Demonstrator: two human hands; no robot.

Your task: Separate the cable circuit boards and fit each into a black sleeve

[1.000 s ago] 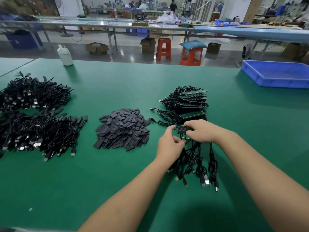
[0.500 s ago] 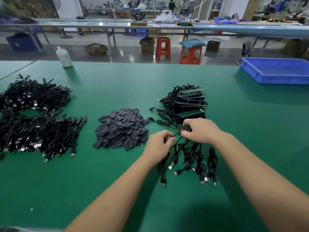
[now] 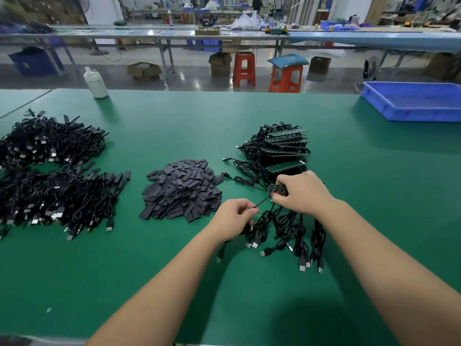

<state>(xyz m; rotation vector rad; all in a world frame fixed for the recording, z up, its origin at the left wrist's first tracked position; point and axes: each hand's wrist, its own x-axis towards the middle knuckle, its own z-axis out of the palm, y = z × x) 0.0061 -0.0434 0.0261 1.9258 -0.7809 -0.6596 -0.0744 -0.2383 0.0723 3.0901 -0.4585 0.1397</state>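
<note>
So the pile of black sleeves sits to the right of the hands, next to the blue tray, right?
No. In the head view the sleeves lie left of the hands, mid-table; the blue tray is far right, well apart.

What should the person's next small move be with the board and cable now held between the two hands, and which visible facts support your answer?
Probably keep drawing the left hand leftward toward the pile of black sleeves. It pinches a thin cable running taut to the strip of circuit boards that the right hand grips, so one piece seems to be separating. No sleeve is in either hand yet.
</note>
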